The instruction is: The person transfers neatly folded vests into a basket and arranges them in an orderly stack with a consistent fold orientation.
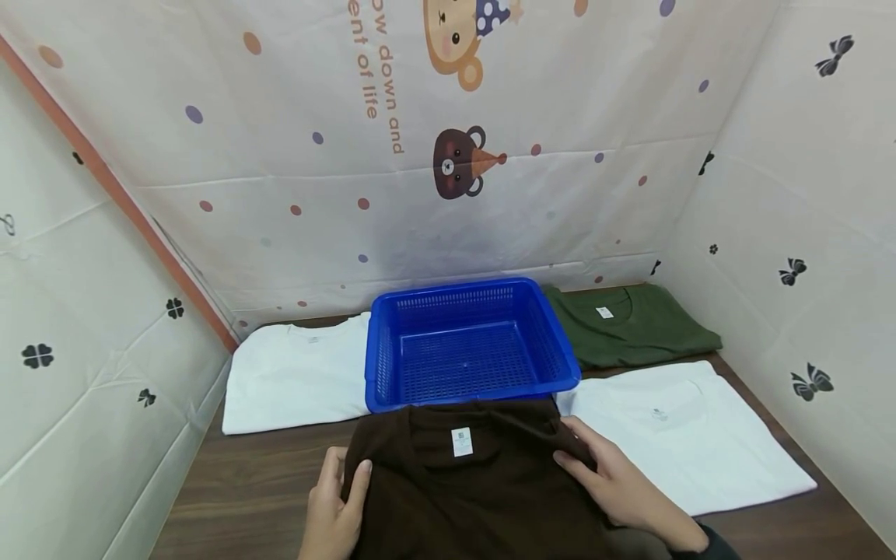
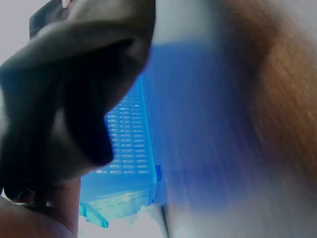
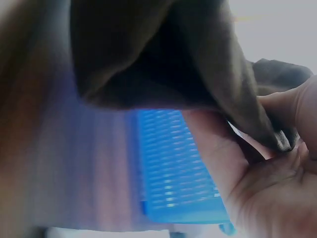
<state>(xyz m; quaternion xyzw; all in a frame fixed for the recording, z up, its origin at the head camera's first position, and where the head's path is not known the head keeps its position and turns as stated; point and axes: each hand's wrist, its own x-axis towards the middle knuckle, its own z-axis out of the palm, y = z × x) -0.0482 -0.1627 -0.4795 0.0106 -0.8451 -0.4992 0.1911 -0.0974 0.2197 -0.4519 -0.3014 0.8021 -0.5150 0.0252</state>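
A dark brown T-shirt (image 1: 476,490) with a white neck label hangs between both hands at the front of the table, its collar toward the basket. My left hand (image 1: 336,502) grips its left edge, thumb on top. On the opposite edge, my right hand (image 1: 616,482) pinches the cloth between thumb and fingers. Both wrist views show the shirt's folds, with the right hand (image 3: 272,183) under the brown cloth (image 3: 163,54). Just beyond the shirt stands a blue plastic basket (image 1: 472,397), with nothing inside it; the shirt hides part of its front.
A folded white T-shirt (image 1: 297,381) lies left of the basket. To the right are a folded green T-shirt (image 1: 637,330) at the back and another white T-shirt (image 1: 700,443) nearer. Printed cloth walls (image 1: 280,140) enclose the wooden table (image 1: 238,498).
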